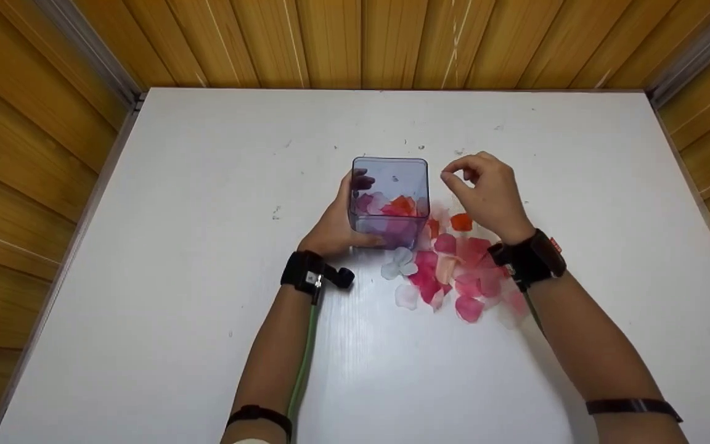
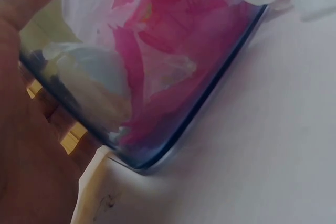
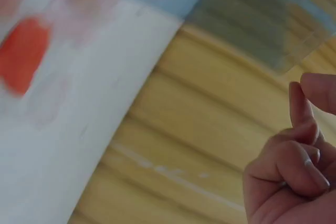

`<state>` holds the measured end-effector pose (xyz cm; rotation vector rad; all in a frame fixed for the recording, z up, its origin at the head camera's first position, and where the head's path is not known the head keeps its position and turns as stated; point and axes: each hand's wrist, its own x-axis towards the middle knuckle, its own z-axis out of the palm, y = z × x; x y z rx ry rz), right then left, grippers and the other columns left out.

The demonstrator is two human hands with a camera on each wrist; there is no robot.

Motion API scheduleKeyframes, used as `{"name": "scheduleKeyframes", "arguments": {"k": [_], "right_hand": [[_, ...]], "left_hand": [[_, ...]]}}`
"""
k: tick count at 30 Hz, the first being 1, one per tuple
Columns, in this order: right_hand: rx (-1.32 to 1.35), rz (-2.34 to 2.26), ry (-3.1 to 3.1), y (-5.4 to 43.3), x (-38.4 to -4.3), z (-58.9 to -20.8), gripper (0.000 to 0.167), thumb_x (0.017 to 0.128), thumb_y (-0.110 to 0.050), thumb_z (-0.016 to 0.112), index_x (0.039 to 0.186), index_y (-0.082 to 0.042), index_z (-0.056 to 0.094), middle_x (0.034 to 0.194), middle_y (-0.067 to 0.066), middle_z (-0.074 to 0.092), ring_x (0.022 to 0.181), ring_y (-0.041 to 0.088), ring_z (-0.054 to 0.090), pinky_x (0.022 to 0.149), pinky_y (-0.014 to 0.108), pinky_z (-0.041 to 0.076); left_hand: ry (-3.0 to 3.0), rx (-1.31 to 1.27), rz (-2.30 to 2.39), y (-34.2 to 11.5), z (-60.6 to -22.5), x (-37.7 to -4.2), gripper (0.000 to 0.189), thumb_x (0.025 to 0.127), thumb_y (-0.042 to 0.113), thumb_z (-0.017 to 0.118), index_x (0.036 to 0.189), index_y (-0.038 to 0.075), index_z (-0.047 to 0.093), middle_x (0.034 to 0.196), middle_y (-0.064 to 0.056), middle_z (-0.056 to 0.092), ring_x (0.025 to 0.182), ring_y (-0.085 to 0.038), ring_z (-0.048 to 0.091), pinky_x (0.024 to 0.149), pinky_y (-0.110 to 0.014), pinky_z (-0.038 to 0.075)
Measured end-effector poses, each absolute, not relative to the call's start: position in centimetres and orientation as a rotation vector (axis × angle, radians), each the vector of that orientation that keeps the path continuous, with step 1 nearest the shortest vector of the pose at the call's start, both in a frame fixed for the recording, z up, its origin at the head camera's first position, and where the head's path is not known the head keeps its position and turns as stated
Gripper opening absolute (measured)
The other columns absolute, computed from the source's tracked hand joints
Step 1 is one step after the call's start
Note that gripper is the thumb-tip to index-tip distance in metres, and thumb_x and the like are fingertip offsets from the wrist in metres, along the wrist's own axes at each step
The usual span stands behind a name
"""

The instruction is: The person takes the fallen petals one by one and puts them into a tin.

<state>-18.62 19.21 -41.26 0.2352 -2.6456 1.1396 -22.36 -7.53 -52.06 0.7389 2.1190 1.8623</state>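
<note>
My left hand (image 1: pixel 330 228) grips a clear bluish plastic box (image 1: pixel 390 185) from its left side, thumb across the near face and other fingers behind. Pink, red, orange and pale petals (image 2: pixel 178 51) lie inside, pressed against the wall in the left wrist view. Just right of the box rim, my right hand (image 1: pixel 484 191) is raised with thumb and index fingertips brought together. Nothing shows between those fingertips in the right wrist view, where the other fingers (image 3: pixel 296 166) are curled. Loose petals (image 1: pixel 469 308) are spread on the table below and between the hands.
The white table (image 1: pixel 176 277) reaches back to a wood-panelled wall (image 1: pixel 386 43), with more panels at both sides. A pale flower-shaped petal piece (image 1: pixel 399 264) lies close to the box's near right corner. An orange petal (image 3: pixel 23 56) lies under the right hand.
</note>
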Motion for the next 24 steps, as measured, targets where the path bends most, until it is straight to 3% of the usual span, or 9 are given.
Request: {"name": "scheduleKeyframes", "arguments": {"k": [11, 18, 24], "right_hand": [[-0.083, 0.856, -3.11, 24.5, -20.7, -45.1, 0.025, 0.096, -0.014, 0.07, 0.115, 0.001, 0.076, 0.106, 0.026, 0.059, 0.096, 0.039, 0.054, 0.077, 0.049, 0.047], [-0.073, 0.789, -3.14, 24.5, -21.1, -46.0, 0.021, 0.095, -0.011, 0.069, 0.108, 0.003, 0.079, 0.102, 0.023, 0.063, 0.096, 0.037, 0.056, 0.078, 0.052, 0.05], [-0.075, 0.813, -3.108, 24.4, -20.8, -46.0, 0.02, 0.095, -0.014, 0.071, 0.104, 0.002, 0.08, 0.098, 0.021, 0.066, 0.093, 0.037, 0.056, 0.074, 0.048, 0.047]], "left_hand": [[2.158, 0.729, 1.825, -7.6, -52.0, -22.3, 0.129, 0.064, 0.026, 0.099, 0.161, 0.024, 0.015, 0.154, -0.001, 0.041, 0.14, -0.014, 0.042, 0.119, -0.034, 0.033], [2.131, 0.731, 1.845, -7.6, -52.0, -22.3, 0.128, 0.064, 0.023, 0.099, 0.161, 0.023, 0.016, 0.154, -0.005, 0.04, 0.139, -0.015, 0.043, 0.118, -0.035, 0.035], [2.16, 0.712, 1.828, -7.6, -52.0, -22.3, 0.126, 0.065, 0.026, 0.099, 0.161, 0.024, 0.017, 0.154, -0.003, 0.042, 0.139, -0.011, 0.043, 0.118, -0.033, 0.034]]}}
